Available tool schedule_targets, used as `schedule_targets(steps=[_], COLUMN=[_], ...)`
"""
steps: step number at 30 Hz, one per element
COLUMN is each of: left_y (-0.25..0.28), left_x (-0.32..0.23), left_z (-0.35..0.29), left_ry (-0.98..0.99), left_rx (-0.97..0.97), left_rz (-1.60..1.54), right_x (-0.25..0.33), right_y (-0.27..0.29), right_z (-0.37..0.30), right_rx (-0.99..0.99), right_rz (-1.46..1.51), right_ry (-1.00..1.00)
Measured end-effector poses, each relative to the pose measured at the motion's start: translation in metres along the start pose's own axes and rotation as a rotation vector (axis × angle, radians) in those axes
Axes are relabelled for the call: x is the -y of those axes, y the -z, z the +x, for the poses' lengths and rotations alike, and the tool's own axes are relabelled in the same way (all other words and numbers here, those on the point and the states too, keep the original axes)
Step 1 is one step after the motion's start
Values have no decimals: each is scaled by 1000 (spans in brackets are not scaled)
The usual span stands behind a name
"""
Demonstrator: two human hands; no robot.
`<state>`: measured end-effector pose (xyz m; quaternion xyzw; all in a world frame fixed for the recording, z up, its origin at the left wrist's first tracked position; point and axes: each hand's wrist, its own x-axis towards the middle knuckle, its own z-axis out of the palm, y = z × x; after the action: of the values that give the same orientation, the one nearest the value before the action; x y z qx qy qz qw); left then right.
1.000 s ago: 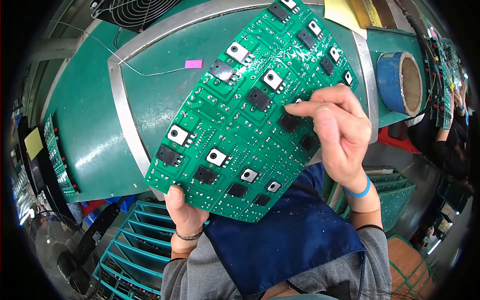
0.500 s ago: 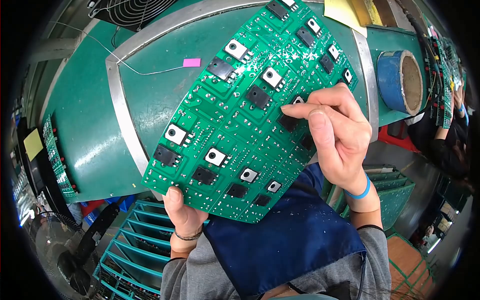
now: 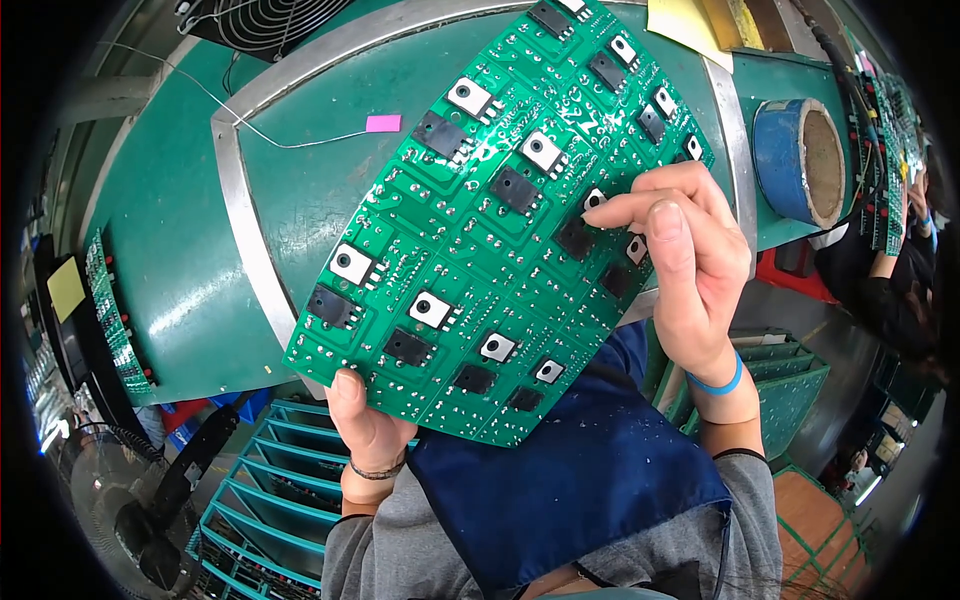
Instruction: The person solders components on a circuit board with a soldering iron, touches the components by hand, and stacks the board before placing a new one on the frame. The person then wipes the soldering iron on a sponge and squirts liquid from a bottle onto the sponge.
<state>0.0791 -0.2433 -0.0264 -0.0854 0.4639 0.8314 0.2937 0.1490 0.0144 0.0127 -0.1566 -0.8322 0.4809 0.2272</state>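
Observation:
A large green circuit board (image 3: pixel 440 230) is tilted up in front of me, with several black and silver-white flat components and many solder joints on its face. Its lower left corner is gripped by my left hand (image 3: pixel 368 432), thumb on the face and the other fingers hidden behind. Over the right part of the board is my right hand (image 3: pixel 700 265), holding nothing visible. Its index fingertip is at a black and white component pair, and I cannot tell if it touches. The thumb stands apart from the index finger; the rest are curled.
The green work table (image 3: pixel 180 260) has a metal strip (image 3: pixel 250 235), a pink tag (image 3: pixel 383 124) on a wire, and a blue-sided roll (image 3: pixel 800 165). Another board (image 3: pixel 115 315) stands at the left edge. A teal rack (image 3: pixel 270 480) is below left. A co-worker's hand (image 3: pixel 918 195) is far right.
My right hand has shifted slightly right, its index fingertip drawn back across the components. The board has tilted a little, and glare on it has changed. My left hand keeps its grip.

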Motion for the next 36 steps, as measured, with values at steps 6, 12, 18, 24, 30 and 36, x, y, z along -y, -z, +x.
schedule_targets(steps=[6, 12, 18, 24, 30, 36], left_y=[0, 4, 14, 15, 5, 8], left_x=[0, 2, 6, 4, 2, 3], left_z=[-2, -2, -1, 1, -1, 0], left_ry=[-14, -21, -83, -68, -23, -31], left_rx=[20, 30, 189, 219, 27, 40], left_rz=[13, 10, 19, 4, 9, -7], right_x=[-2, 2, 0, -8, -10, -12], right_y=[-5, -3, -4, 0, 1, 7], right_z=[3, 6, 8, -1, -5, 0], right_rx=[12, 84, 123, -135, -91, -195], right_rz=[-125, -221, 71, 121, -54, -69], right_ry=[130, 169, -65, -33, 167, 117])
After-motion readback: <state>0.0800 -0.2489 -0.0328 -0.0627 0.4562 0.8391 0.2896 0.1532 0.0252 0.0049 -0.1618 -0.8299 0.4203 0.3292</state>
